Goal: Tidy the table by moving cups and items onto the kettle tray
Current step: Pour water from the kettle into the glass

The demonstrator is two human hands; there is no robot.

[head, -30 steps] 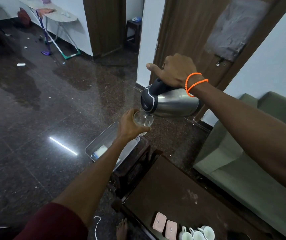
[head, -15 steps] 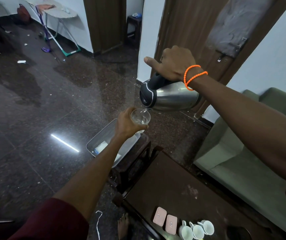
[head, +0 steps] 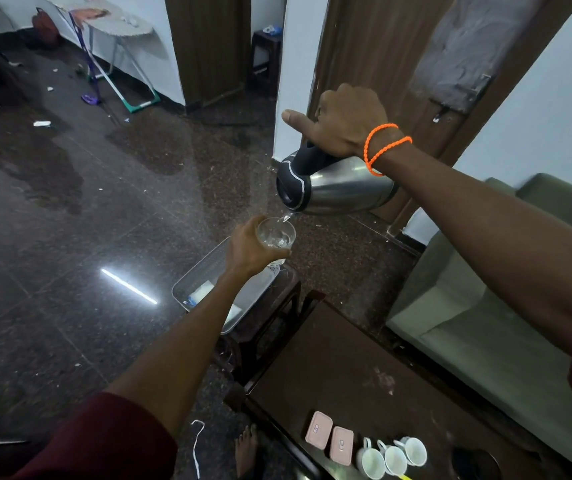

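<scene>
My right hand [head: 341,126] grips the black handle of a steel kettle [head: 343,187], tipped to the left with water running from its spout. Just below the spout my left hand [head: 248,247] holds a clear glass [head: 276,235] with some water in it. Both are raised above a silver tray [head: 205,271] that rests on a small dark stool and holds white packets. On the near dark table [head: 340,368] stand three white cups [head: 393,455] and two pink boxes [head: 329,436].
A green sofa [head: 478,306] runs along the right of the table. A bare foot [head: 246,448] and a white cord [head: 196,448] are on the dark polished floor. An ironing board [head: 118,19] stands at the far wall, and a brown door [head: 399,53] is behind the kettle.
The kettle and the glass have stayed close together while water has started falling into the glass. The view has tilted down a little, showing more of the cups.
</scene>
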